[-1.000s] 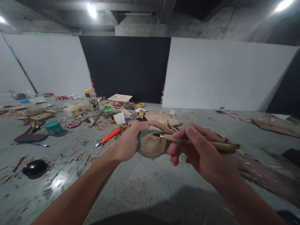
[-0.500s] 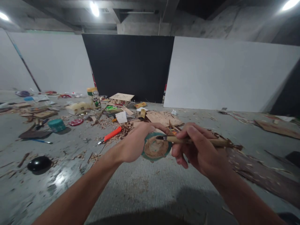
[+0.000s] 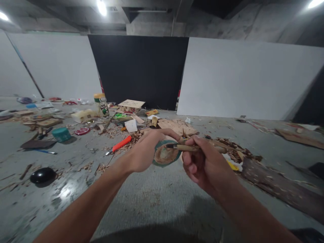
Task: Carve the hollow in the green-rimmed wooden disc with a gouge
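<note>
My left hand (image 3: 144, 152) is closed around the far side of a small round piece (image 3: 164, 164), with its fingers partly hidden behind it. This piece has a teal rim and a rough tan-brown ring inside, around a paler centre. In my right hand (image 3: 205, 158) a paintbrush (image 3: 186, 147) with a thick wooden handle is pinched between thumb and fingers. Its dark tip points left and lies over the upper part of the round face; whether it touches cannot be told. Both hands are held above the grey floor.
An orange-handled cutter (image 3: 122, 144) lies among wood shavings at left. Nearby are a teal jar (image 3: 61, 134), a red lid (image 3: 82, 131), a black dome (image 3: 43, 176) and a yellow-capped bottle (image 3: 101, 104). A bark slab (image 3: 275, 189) lies at right. Black and white panels stand behind.
The round piece has shifted slightly up and left and tilted a little. My right hand has moved left with the paintbrush, its fingers more curled in, uncovering a yellow-and-white item behind.
</note>
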`<state>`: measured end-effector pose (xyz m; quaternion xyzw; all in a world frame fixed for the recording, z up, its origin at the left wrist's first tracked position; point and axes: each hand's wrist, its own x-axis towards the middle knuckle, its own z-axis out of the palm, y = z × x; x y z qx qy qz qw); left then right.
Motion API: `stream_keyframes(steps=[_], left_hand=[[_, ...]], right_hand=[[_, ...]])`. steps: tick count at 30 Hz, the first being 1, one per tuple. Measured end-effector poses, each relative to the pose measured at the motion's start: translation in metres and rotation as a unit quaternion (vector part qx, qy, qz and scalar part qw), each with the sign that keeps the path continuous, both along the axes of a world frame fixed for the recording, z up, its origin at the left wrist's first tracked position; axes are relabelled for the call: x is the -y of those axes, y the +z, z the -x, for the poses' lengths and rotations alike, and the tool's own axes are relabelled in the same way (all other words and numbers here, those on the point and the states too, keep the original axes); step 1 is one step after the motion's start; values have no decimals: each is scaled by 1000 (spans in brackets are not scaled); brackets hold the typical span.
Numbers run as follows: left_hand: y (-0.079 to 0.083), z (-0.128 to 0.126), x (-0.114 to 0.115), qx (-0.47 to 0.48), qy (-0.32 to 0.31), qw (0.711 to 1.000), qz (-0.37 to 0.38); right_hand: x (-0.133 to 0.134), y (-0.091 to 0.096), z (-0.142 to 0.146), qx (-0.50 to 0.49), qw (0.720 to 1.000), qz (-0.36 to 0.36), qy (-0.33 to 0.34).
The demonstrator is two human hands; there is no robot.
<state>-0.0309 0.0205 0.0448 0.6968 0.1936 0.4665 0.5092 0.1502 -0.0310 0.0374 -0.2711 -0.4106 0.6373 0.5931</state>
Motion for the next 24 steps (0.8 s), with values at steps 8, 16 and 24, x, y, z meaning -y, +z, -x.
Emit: stream_keyframes(steps=[8,16,24], left_hand=[[6,-8,-2,27,-105,981,164],[9,-5,-5,101,-180,960,191],[4,-3,-7,146,-208,950,183]], right_hand=[[3,5,-11,39,994,-23,102],[7,13,-17,88,986,-127,58],[23,16,-18,173,950,-243,-94]])
